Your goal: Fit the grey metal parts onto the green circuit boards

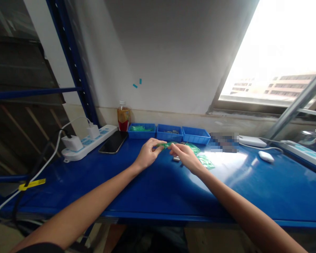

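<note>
Over the blue table, my left hand (147,154) pinches one end of a small green plastic bag (166,144). The fingertips of my right hand (186,157) are closed on the bag's other end, so it spans the short gap between both hands. What is inside it is too small and blurred to tell. Beside and behind my right hand lie more green plastic bags (205,162), partly covered by that hand. A small light metal-looking piece (176,159) lies just under my right fingers.
Behind my hands stand three blue bins: the left bin (141,135) has green bags, the middle bin (169,138) small metallic parts; the right bin (196,140) adjoins them. Leftward are a bottle (123,117), a phone (114,142) and a power strip (91,142). A white case (266,156) lies right.
</note>
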A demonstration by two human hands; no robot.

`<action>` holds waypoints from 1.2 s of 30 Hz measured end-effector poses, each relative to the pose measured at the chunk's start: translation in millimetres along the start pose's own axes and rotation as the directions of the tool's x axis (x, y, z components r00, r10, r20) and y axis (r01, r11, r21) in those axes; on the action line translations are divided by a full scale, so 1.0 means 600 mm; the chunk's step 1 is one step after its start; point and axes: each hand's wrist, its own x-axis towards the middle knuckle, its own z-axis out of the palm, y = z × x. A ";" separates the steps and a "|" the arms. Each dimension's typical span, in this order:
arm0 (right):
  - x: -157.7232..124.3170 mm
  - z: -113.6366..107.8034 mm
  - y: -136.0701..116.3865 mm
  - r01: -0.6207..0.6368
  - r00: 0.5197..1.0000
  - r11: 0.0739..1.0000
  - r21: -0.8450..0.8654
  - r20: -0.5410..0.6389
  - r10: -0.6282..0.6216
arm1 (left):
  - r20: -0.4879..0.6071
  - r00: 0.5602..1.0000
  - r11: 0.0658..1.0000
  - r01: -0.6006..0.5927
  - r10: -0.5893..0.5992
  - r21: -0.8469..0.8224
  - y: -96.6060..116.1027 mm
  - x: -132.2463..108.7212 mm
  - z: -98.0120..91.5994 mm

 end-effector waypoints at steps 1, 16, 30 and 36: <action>0.002 0.001 0.001 -0.097 0.995 0.987 0.126 0.022 0.095 | 0.031 0.996 0.989 -0.091 0.088 0.114 0.002 -0.003 0.000; -0.003 0.002 0.026 0.397 0.884 0.842 -0.365 -0.096 -0.458 | 0.145 0.918 0.906 0.391 -0.369 -0.165 0.012 0.005 -0.004; -0.002 0.000 0.003 -0.098 0.984 0.986 0.132 -0.132 0.116 | 0.175 0.953 0.884 -0.297 0.248 0.361 0.021 -0.009 -0.009; -0.001 0.001 0.014 0.081 0.980 0.997 -0.018 -0.182 -0.083 | 0.169 0.982 0.959 -0.128 0.087 0.252 0.018 -0.009 0.001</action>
